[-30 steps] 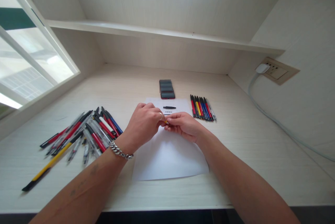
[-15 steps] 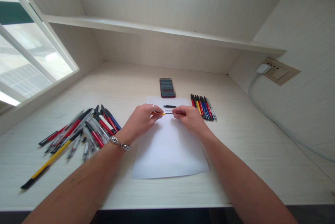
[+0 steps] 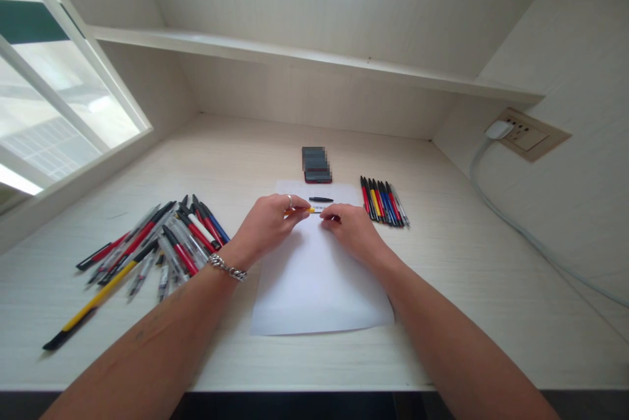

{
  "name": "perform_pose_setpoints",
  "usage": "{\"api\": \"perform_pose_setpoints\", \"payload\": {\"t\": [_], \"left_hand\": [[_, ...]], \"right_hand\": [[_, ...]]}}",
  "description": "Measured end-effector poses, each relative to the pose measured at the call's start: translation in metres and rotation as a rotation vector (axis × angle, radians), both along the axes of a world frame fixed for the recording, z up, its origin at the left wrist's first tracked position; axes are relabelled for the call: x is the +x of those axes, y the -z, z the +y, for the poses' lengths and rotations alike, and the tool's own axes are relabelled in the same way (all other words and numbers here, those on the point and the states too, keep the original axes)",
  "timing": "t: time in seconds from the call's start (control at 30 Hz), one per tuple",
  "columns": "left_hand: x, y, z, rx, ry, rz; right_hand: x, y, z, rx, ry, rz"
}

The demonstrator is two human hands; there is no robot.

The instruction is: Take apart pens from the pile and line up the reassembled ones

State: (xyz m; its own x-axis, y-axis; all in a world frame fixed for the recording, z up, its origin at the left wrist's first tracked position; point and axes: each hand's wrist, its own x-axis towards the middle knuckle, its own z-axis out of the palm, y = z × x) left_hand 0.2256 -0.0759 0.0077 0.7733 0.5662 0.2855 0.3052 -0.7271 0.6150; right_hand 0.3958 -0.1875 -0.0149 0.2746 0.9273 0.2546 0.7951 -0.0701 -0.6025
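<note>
My left hand (image 3: 268,223) pinches the yellow barrel of a pen (image 3: 303,210) over the top of a white sheet of paper (image 3: 317,276). My right hand (image 3: 350,229) is closed on the pen's other, dark end, just to the right. A small black pen part (image 3: 320,199) lies on the paper just beyond the hands. The left wrist wears a metal chain bracelet (image 3: 226,268).
A loose heap of several pens (image 3: 162,243) lies on the desk at left, with a long yellow and black pen (image 3: 91,305) nearest me. A neat row of several pens (image 3: 383,201) lies at right. A dark phone (image 3: 316,165) sits behind the paper. A wall socket (image 3: 525,135) with cable is at right.
Both hands moved away from me toward the top of the paper, and the yellow pen now shows between them. The right hand has closed in toward the left.
</note>
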Motion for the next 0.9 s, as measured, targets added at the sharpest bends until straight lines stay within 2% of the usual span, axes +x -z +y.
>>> {"api": "perform_pose_setpoints", "payload": {"t": [0.17, 0.47, 0.67, 0.9], "left_hand": [[-0.001, 0.001, 0.0, -0.017, 0.001, -0.012], [0.0, 0.003, 0.0, -0.046, 0.02, -0.05], [0.001, 0.003, -0.004, -0.044, 0.014, -0.083], [0.005, 0.001, -0.014, 0.0, 0.052, -0.082]], "right_hand": [[-0.002, 0.001, 0.002, -0.057, 0.032, -0.081], [-0.003, 0.0, 0.002, -0.08, 0.067, -0.06], [-0.002, -0.018, -0.003, 0.091, 0.065, 0.166], [-0.013, -0.027, -0.009, 0.062, -0.054, 0.318]]}}
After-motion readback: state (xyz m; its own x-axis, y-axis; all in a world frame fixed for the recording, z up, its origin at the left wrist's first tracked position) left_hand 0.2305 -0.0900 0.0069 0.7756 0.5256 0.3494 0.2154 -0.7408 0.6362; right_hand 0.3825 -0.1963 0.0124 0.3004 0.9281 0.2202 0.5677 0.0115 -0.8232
